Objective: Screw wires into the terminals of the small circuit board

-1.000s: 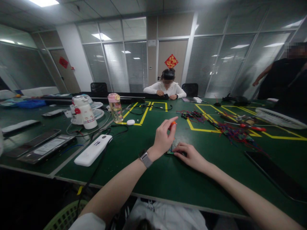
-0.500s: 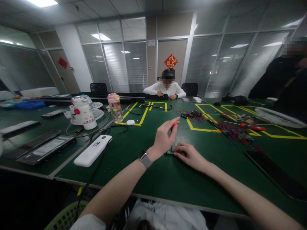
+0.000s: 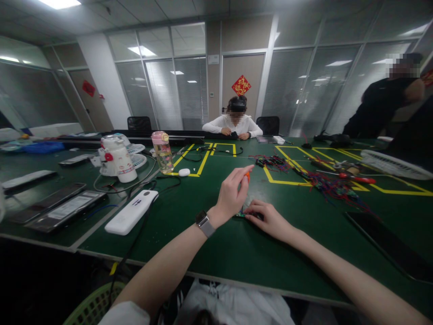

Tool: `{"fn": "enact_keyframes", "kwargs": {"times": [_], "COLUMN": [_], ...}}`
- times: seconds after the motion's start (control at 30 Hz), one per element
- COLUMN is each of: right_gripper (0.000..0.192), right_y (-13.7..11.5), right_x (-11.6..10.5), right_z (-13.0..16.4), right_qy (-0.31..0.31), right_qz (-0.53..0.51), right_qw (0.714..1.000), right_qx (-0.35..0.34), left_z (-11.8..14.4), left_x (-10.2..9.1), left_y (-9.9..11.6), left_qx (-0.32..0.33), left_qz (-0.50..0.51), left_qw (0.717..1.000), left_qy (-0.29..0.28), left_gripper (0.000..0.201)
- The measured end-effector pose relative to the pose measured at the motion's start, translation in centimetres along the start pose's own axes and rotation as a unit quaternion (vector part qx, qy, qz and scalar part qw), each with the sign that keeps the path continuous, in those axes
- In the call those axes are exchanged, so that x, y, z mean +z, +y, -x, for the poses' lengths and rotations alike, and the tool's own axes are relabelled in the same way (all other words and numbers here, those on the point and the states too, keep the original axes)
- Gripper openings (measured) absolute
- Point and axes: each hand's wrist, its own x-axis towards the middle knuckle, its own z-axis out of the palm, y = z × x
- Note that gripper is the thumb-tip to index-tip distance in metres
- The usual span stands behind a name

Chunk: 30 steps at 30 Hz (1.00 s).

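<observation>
My left hand (image 3: 230,194), with a watch on its wrist, is raised over the green table and closed around an orange-handled screwdriver (image 3: 248,176). Most of the handle is hidden by the fingers. Its thin shaft points down at a small green circuit board (image 3: 239,215) lying on the tabletop. From the right, my right hand (image 3: 265,215) pinches the board's edge between thumb and fingers. The fingers cover part of the board, and details on it are too small to tell.
Tangled wires (image 3: 333,186) and a red-handled tool (image 3: 358,178) lie to the right, near a black flat panel (image 3: 385,243). At left are a white power bank (image 3: 131,212), a white bottle (image 3: 122,160) and a pink-lidded bottle (image 3: 162,153). A person in white (image 3: 233,124) sits opposite.
The orange handle has turned or shifted slightly in my left hand's fingers. My right hand and the board stay put. The standing person at the right has moved.
</observation>
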Motion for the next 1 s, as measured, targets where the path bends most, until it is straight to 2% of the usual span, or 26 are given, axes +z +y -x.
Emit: {"fn": "enact_keyframes", "kwargs": {"times": [0.17,0.33,0.63,1.0], "right_gripper": [0.018,0.018,0.017,0.017], "right_y": [0.05,0.01,-0.07,-0.08], "right_x": [0.09,0.09,0.00,0.04], "right_z": [0.03,0.03,0.01,0.03], "right_qy": [-0.002,0.000,0.002,0.005], "right_qz": [0.000,-0.001,-0.002,0.005], "right_qw": [1.000,1.000,1.000,1.000], "right_qx": [0.003,0.002,-0.002,-0.005], "left_z": [-0.20,-0.15,0.09,-0.05], "left_x": [0.10,0.01,0.11,-0.01], "left_y": [-0.32,-0.44,0.15,-0.24], "left_qx": [-0.013,-0.009,-0.012,-0.026], "left_qz": [-0.042,-0.073,0.014,-0.051], "left_qw": [0.999,0.996,1.000,0.997], "left_qy": [0.004,0.043,0.001,0.047], "left_gripper": [0.028,0.020,0.032,0.013]}}
